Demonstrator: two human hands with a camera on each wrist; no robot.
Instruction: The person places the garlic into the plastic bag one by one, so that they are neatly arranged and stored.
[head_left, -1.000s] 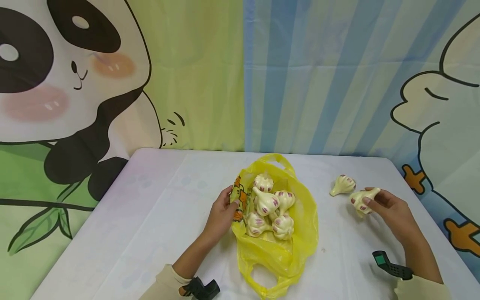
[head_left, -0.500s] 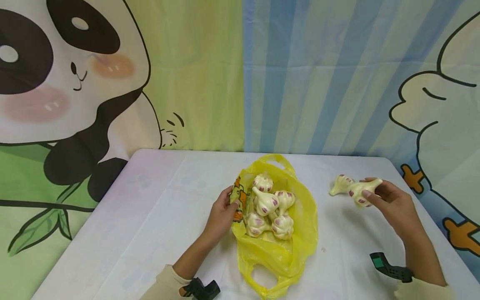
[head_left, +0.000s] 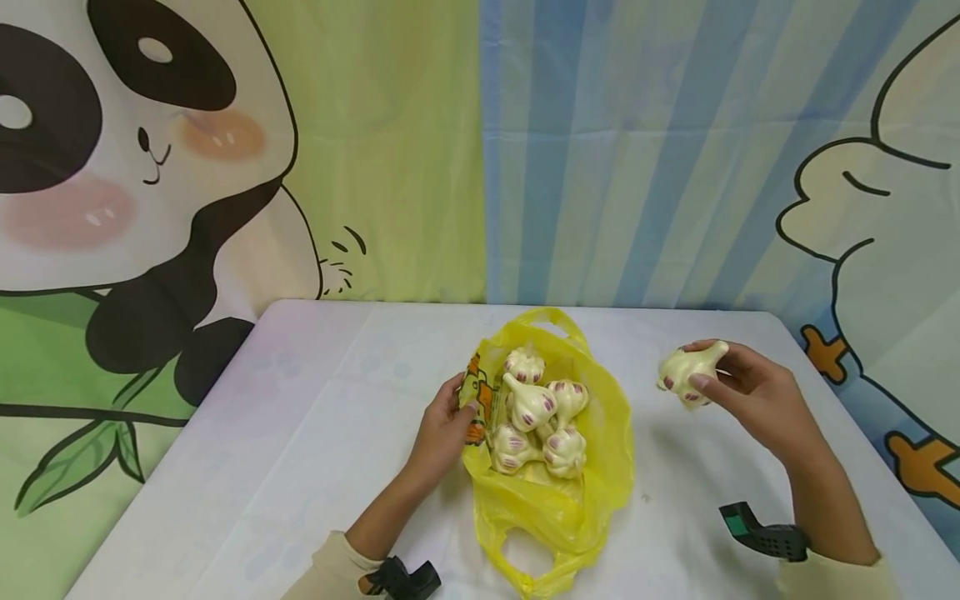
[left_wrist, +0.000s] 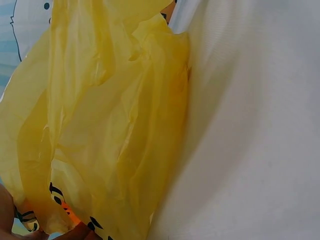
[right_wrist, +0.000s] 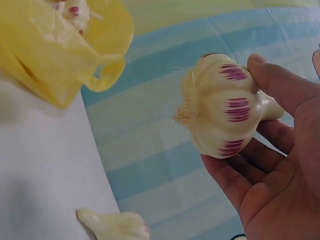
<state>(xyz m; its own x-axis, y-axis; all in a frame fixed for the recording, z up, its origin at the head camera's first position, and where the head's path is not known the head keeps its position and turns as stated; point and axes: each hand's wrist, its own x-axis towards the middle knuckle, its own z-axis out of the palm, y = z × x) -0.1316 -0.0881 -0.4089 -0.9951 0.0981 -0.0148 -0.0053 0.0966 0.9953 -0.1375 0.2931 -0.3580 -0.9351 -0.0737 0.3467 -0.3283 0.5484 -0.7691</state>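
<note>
My left hand (head_left: 441,425) pinches the left rim of a yellow plastic bag (head_left: 611,450), which lies spread with its mouth up. Inside it sit several garlic bulbs (head_left: 531,407), cream with purple streaks. To the right, my right hand (head_left: 757,392) holds another garlic bulb (right_wrist: 222,107) between thumb and fingers, raised over the table with its root tuft facing away from the palm. One more loose bulb (right_wrist: 115,225) lies on the table in the right wrist view; the held one hides most of it in the head view. The left wrist view is mostly filled by the bag's crumpled side (left_wrist: 110,120).
Everything rests on a white-covered table (head_left: 337,367). Behind it hangs a printed cloth with a panda (head_left: 150,125) and blue stripes. The bag's front handle loop (head_left: 525,575) lies toward the near edge. Each wrist wears a black device (head_left: 765,533).
My right hand has lifted its garlic bulb and carried it left, so that it now covers the loose one. The left hand stays on the bag's rim.
</note>
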